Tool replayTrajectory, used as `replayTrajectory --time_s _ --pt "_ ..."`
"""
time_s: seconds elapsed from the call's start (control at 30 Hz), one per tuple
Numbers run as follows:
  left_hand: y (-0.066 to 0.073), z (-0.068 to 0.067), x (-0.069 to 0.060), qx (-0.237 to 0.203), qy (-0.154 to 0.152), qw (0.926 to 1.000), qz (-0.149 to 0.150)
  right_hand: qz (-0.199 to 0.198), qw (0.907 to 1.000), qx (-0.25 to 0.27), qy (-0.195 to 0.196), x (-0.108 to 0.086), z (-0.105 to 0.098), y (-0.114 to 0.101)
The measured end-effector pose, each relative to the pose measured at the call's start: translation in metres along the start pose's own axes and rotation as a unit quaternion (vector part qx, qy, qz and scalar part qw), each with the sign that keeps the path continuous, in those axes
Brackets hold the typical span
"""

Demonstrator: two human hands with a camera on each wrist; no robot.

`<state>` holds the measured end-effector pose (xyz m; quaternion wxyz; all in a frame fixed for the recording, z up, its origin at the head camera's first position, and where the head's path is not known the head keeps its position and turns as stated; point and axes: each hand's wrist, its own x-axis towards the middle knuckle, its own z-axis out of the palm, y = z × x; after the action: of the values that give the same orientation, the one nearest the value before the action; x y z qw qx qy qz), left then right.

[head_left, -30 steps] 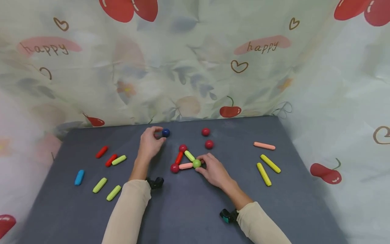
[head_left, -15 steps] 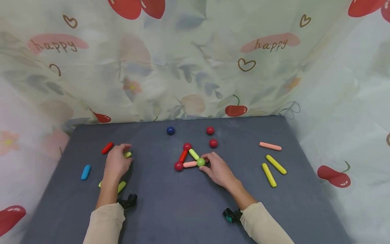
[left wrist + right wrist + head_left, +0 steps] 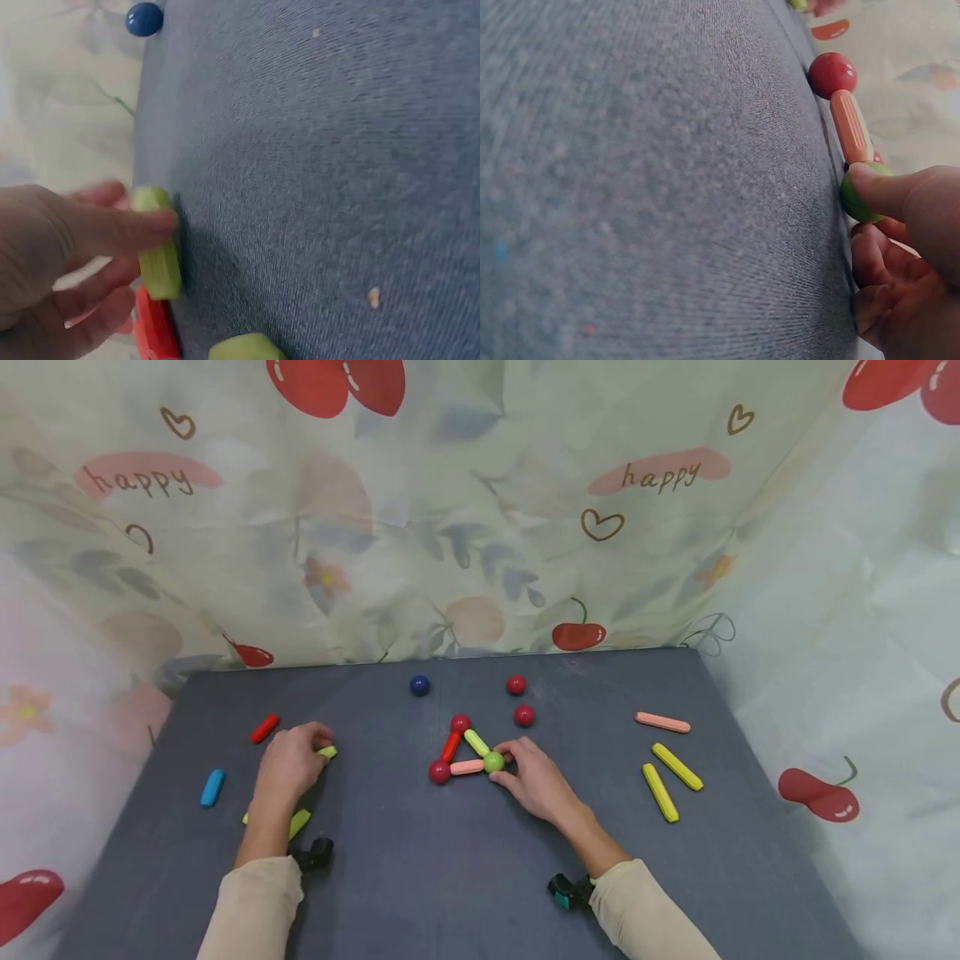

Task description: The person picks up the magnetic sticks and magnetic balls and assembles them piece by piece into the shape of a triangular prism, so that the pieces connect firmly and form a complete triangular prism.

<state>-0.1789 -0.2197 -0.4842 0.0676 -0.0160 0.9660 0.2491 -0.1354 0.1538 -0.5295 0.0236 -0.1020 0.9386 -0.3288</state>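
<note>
In the head view my left hand (image 3: 288,768) is over the left part of the mat, pinching a light green rod (image 3: 327,751) between thumb and fingers. The left wrist view shows that rod (image 3: 159,255) close to the mat, with a red rod (image 3: 156,326) just behind it. My right hand (image 3: 534,779) holds the green ball (image 3: 493,762) at one corner of a triangle. Red balls (image 3: 439,772) form its other two corners. A pink rod (image 3: 467,767), a red rod (image 3: 451,747) and another light green rod (image 3: 476,742) make the sides.
A dark blue ball (image 3: 420,686) and two loose red balls (image 3: 524,716) lie toward the back. At left are a red rod (image 3: 264,728), a blue rod (image 3: 212,788) and light green rods (image 3: 298,823) partly behind my forearm. Yellow rods (image 3: 660,793) and a pink rod (image 3: 663,722) lie right.
My left hand has left the dark blue ball, moved left and toward me, and taken hold of a light green rod, which has shifted slightly right. My right hand stays at the green ball.
</note>
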Motion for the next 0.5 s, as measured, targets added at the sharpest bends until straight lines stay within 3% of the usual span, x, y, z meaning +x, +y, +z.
replayTrajectory --time_s 0.07,0.13,0.23,0.37,0.43,0.5 --pt "0.008 0.004 -0.003 -0.036 0.014 0.9990 0.020 0.001 1.0000 -0.003 0.000 -0.001 0.000 0.000" --pt "0.022 0.011 -0.008 -0.105 0.034 0.9933 0.035 0.002 1.0000 -0.006 0.001 -0.001 0.000 0.000" --pt "0.049 0.029 -0.017 -0.218 0.059 0.9723 0.059 0.004 0.9999 -0.008 0.005 -0.002 0.000 0.000" --pt "0.081 0.062 -0.028 -0.331 0.055 0.9379 0.090 0.005 0.9999 -0.006 0.007 -0.002 0.001 0.000" --pt "0.090 0.076 -0.033 -0.360 0.047 0.9273 0.090 0.003 1.0000 -0.006 0.005 -0.001 0.001 0.000" --pt "0.095 0.086 -0.036 -0.374 0.047 0.9225 0.082 0.001 1.0000 -0.005 0.005 -0.001 0.002 0.000"
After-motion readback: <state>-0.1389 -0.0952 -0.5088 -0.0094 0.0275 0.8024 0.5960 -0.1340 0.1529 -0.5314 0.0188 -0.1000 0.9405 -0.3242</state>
